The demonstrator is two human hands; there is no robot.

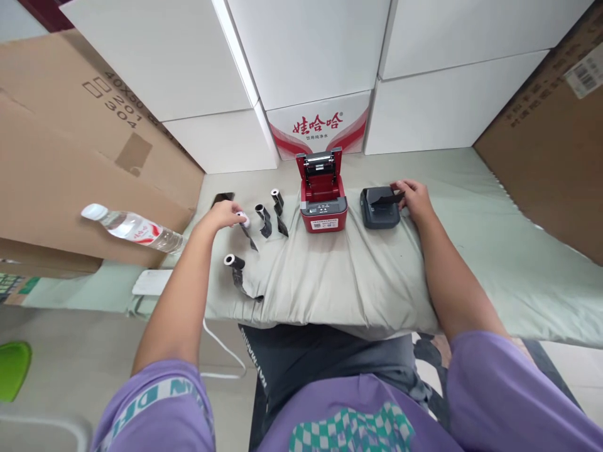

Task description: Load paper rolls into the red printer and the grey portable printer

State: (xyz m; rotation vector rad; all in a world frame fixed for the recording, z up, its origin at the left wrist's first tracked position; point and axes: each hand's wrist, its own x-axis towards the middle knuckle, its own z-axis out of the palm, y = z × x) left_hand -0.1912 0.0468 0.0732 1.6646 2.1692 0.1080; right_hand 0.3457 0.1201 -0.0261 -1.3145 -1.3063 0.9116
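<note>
My left hand (225, 215) is closed on a small whitish roll (244, 220) with a dark strip trailing from it. Other small rolls with black strips lie around: one roll (261, 215) and a second (277, 202) just to the right, and a third (234, 262) nearer the front. At the right, my right hand (415, 198) pinches the end of a dark strip (389, 199) that reaches over a small dark-grey portable printer (379, 216). Between the hands stands a red label printer (325, 221), its lid (320, 164) raised.
A pale green cloth (358, 276) covers the table. A water bottle (136, 229) leans at the left beside a white flat object (151, 282). A dark phone-like object (223, 198) lies behind my left hand. Cardboard boxes (70, 125) and white boxes (311, 50) wall the sides and back.
</note>
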